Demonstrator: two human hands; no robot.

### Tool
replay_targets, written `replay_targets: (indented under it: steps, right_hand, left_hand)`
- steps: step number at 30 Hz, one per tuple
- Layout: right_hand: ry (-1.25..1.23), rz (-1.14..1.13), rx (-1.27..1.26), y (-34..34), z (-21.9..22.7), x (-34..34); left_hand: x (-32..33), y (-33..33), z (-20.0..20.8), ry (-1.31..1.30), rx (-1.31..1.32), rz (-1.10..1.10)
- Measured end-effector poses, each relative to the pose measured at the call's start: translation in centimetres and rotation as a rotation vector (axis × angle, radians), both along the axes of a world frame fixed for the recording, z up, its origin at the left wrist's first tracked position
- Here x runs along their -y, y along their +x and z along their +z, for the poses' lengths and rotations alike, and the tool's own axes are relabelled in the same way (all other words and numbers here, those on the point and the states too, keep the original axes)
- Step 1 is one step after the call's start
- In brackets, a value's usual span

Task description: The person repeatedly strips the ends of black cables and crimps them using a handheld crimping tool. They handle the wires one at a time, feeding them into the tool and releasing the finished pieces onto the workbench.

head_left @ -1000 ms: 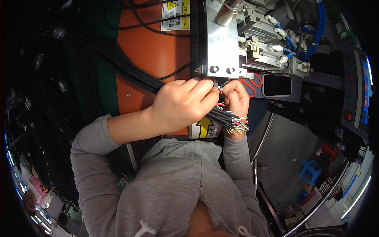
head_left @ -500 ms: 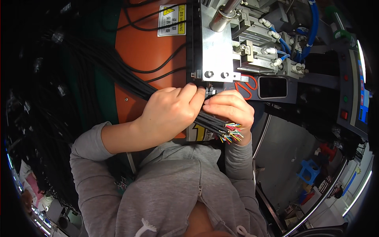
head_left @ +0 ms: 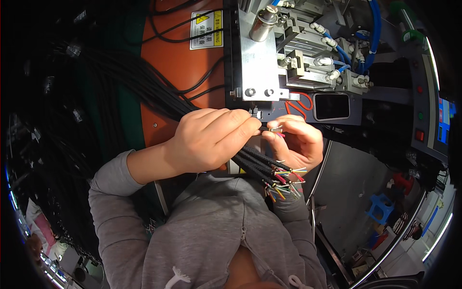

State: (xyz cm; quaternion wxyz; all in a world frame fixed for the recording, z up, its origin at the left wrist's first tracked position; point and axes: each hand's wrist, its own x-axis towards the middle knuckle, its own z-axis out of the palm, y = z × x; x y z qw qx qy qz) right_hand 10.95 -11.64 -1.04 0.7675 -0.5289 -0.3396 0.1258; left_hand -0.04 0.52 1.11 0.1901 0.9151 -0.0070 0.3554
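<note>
My left hand (head_left: 216,137) is closed round a black braided cable, its thumb and forefinger pinching close to the tip. My right hand (head_left: 301,144) pinches the same cable's end (head_left: 275,129), where a small metallic part and a pink wire show between thumb and finger. Below both hands hangs a bundle of black cables (head_left: 257,161), their stripped ends fanning out in several colours. The bundle passes behind my left hand, which hides part of it. Just beyond my fingertips is the machine's small white-and-dark fixture (head_left: 258,113), apart from the cable end.
A silver machine plate (head_left: 260,62) stands ahead, beside pneumatic cylinders (head_left: 313,70) with blue hoses. A phone (head_left: 332,106) lies to the right, near a red cord (head_left: 301,103). Long black cables (head_left: 144,82) cross the orange surface (head_left: 192,67) at left. A control panel (head_left: 430,106) is at far right.
Both hands have drawn back slightly from the machine's fixture. My right hand has shifted right and turned, exposing the cable end in its pinch. The hanging wire ends have swung lower.
</note>
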Motion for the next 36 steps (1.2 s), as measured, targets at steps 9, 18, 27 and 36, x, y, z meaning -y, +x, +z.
replay_targets:
  steps: [9, 18, 27, 36]
  right_hand:
    - [-0.129, 0.008, 0.134, 0.9, -0.1, -0.5]
    - [-0.501, 0.086, 0.395, 2.6, 0.7, 0.7]
    - [-0.524, 0.073, 0.399, 3.1, -1.4, 0.6]
    - [-0.523, -0.023, 0.487, 2.2, -2.2, 0.2]
  left_hand:
    - [0.2, -0.2, 0.1, -0.072, -0.053, -0.006]
    - [0.7, -0.1, -0.1, 0.070, -0.133, 0.063]
    - [1.3, 0.1, -1.1, 0.207, -0.243, 0.105]
    - [2.0, 0.2, -1.0, 0.204, -0.336, 0.185]
